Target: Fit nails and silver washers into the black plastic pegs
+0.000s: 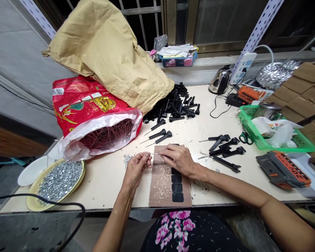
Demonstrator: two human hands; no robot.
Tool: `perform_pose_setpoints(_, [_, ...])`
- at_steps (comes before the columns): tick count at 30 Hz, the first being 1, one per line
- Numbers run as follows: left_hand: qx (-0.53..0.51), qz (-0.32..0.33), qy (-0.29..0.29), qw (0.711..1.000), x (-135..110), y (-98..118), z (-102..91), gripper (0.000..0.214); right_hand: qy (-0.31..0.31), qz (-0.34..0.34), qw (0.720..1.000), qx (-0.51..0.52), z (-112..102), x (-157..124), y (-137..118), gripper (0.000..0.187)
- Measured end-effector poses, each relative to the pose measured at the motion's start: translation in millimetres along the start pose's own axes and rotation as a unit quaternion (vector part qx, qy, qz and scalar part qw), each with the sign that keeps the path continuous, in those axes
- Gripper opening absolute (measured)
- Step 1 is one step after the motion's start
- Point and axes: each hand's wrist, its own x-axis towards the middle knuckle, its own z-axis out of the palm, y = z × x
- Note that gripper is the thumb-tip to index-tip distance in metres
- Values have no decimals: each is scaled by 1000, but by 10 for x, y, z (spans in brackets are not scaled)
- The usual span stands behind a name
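Observation:
A thin metal rod [154,154] spans the small gap between my hands. My right hand [177,159] is closed on its right end, palm down over a brown board [160,199] with black square pads [177,188]. My left hand [139,165] pinches at the rod's left tip; whatever sits between its fingertips is too small to make out. A little pile of small metal pieces [127,160] lies beside my left hand. Beyond the hands rest several black plastic pieces with thin rods [160,135], and more black pieces with rods [223,148] lie to the right.
At left stand a yellow bowl of metal washers [60,178] and a red bag [81,101] of reddish-brown rods. A tan sack [110,52] spills black pieces [178,101]. Scissors [246,136], a green basket [288,148], a battery pack [283,169] and a kettle [220,79] stand right.

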Motion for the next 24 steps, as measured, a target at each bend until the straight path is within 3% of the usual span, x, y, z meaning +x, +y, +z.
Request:
perform_pose_setpoints(18, [30, -3, -5, 1000, 14, 22, 173, 30, 0, -7, 996, -84, -70, -17, 30, 21])
perform_pose_setpoints(24, [87, 25, 10, 996, 6, -6, 201, 32, 4, -20, 990, -141, -44, -23, 31, 22])
